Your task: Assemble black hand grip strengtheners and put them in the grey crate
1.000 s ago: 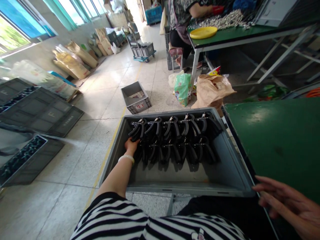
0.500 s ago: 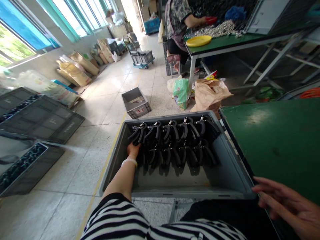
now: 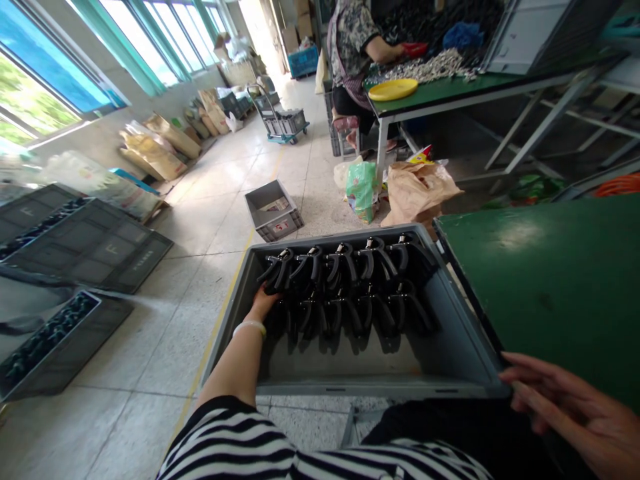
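A grey crate stands in front of me, with black hand grips standing in two rows across its back and middle. My left hand reaches into the crate at its left side and touches the black grips at the left end of the rows; its fingertips are hidden among them. At the lower right, my right hand rests by the crate's right corner and the edge of the green table, fingers extended and apart, holding nothing.
A small grey bin sits on the floor beyond the crate. Bags and brown paper lie near a far green table, where a person sits. Grey crates stand at the left; a loaded trolley is farther back.
My left hand has shifted slightly left and stays at the left end of the grips. The view has moved a little; my right hand remains by the crate's corner.
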